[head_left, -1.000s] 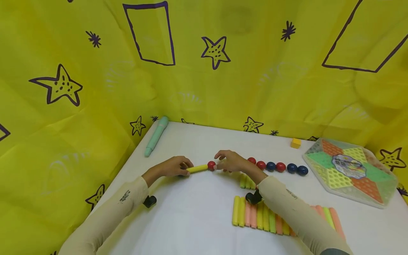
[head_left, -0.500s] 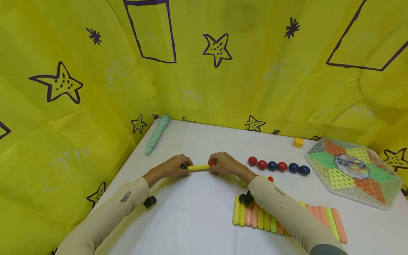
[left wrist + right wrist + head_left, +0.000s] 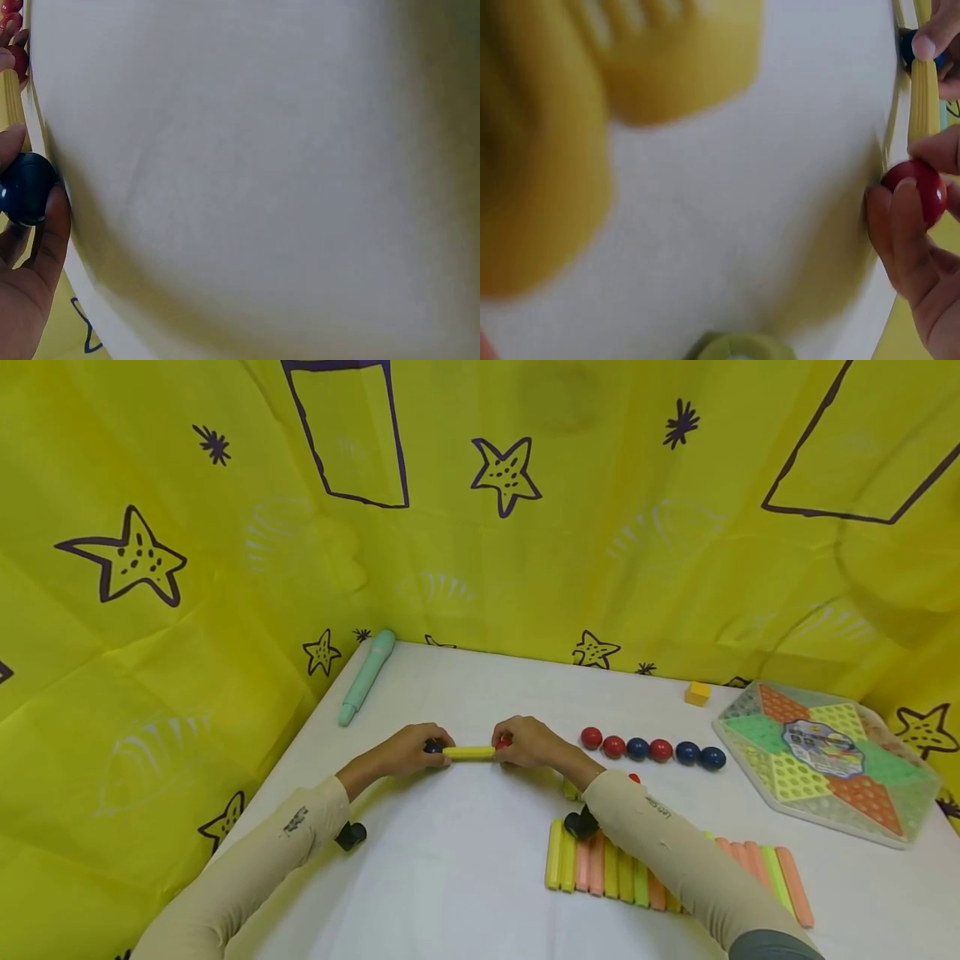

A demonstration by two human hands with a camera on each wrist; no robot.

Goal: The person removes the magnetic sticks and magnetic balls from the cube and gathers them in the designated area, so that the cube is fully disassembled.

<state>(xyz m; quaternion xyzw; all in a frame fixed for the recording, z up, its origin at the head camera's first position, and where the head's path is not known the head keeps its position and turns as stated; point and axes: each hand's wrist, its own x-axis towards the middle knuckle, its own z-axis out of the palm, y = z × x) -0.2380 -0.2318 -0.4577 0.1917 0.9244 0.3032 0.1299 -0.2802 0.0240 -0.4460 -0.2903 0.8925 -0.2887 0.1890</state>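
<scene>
Sticks, balls and board laid out on the table (image 3: 465,877)

A stick (image 3: 468,752) lies left of centre, a ball at each end, between the left hand (image 3: 408,749) and right hand (image 3: 528,743). Right of them runs a row of balls (image 3: 651,749); the game board (image 3: 828,762) sits far right (a cube (image 3: 697,693) behind it), the sticks (image 3: 600,868) near, the pen (image 3: 366,677) far left.

Right forearm (image 3: 675,852) hides part of stick row (image 3: 600,868); green object (image 3: 739,347) blurred.
</scene>
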